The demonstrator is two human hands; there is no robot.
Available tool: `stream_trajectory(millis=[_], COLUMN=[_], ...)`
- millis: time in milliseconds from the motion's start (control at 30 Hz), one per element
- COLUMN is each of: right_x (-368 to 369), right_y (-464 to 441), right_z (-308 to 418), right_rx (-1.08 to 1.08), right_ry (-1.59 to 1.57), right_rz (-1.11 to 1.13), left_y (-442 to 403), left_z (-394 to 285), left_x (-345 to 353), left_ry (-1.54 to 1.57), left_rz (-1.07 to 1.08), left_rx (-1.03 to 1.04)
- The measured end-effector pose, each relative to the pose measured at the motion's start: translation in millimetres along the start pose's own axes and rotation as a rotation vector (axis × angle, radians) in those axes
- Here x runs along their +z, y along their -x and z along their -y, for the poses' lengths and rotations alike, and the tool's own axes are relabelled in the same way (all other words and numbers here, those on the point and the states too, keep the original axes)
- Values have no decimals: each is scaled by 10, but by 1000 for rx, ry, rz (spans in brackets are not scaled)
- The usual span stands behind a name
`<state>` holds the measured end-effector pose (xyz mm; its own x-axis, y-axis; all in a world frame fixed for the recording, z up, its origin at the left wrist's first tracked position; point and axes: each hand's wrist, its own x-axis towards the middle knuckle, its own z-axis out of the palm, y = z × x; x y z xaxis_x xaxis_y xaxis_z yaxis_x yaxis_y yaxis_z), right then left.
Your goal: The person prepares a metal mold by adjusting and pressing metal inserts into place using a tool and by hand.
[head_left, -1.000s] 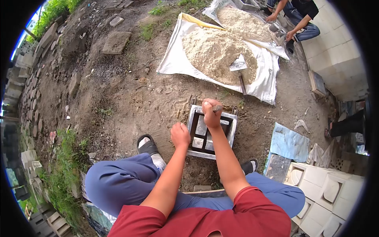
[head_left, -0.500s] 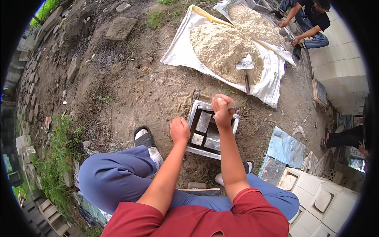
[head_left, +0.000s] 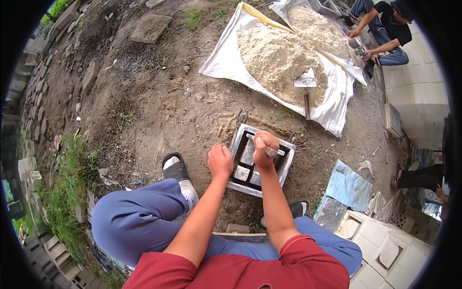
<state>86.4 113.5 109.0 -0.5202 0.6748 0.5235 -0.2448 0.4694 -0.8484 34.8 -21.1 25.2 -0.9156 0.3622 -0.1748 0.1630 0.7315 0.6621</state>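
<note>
A square metal mould (head_left: 246,188) lies on the dirt between my feet, with several metal blocks (head_left: 242,173) and dark gaps inside its frame. My right hand (head_left: 265,147) is closed around a short metal bar (head_left: 275,152) over the mould's upper part. Both ends of the bar stick out of the fist; whether anything is attached beneath it is hidden. My left hand (head_left: 220,160) is curled beside the mould's left wall, knuckles up. What its fingers grip, if anything, cannot be seen.
Beyond the mould, a pile of pale sandy mix (head_left: 279,58) sits on a white sack (head_left: 327,115), with a trowel (head_left: 306,82) on it. Pale blocks (head_left: 380,231) and a blue sheet (head_left: 349,183) are at right. A co-worker (head_left: 385,36) crouches at upper right.
My right hand has moved left and nearer with the metal bar, from the mould's far right edge to over its inside. The left hand stays beside the left wall.
</note>
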Motion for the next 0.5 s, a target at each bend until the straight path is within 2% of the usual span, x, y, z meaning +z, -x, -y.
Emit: stream_trajectory(millis=[133, 200, 400, 500], right_x=[-49, -44, -3, -4], right_y=[-78, -89, -177, -27], right_z=[-327, -303, -69, -312], right_rx=[315, 348, 362, 227], right_ry=[-156, -274, -337, -122], right_rz=[-37, -33, -103, -17], left_y=[22, 51, 32, 59], left_z=[-29, 0, 55, 2], left_x=[-3, -23, 19, -2], left_ry=[-10, -18, -16, -7], left_rz=[24, -9, 8, 11], left_rx=[24, 28, 17, 35])
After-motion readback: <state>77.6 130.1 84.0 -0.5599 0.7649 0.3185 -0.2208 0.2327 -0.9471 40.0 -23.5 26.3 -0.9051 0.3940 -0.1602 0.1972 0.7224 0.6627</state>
